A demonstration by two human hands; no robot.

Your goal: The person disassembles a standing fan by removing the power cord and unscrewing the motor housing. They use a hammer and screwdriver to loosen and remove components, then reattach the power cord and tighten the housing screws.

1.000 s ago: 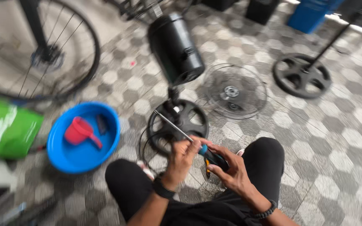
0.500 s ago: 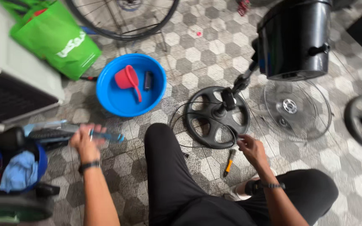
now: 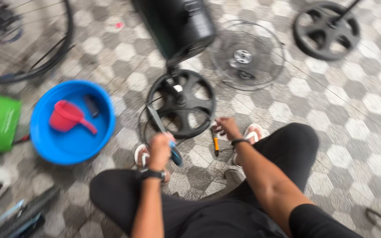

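L hand clamped on blue-handled tool, shaft angled up-left over round black fan base; R hand empty, fingers loose and apart, resting at base's lower-right rim, just beside small yellow-handled screwdriver lying on tiled floor; black fan housing above base; wire fan guard to its right; blue basin w/ red scoop at left; blurred throughout.

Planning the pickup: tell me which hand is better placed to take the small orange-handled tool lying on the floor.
Right. The right hand hovers just beside the orange-handled tool on the tiled floor, apparently empty. The left hand already grips a blue-handled tool.
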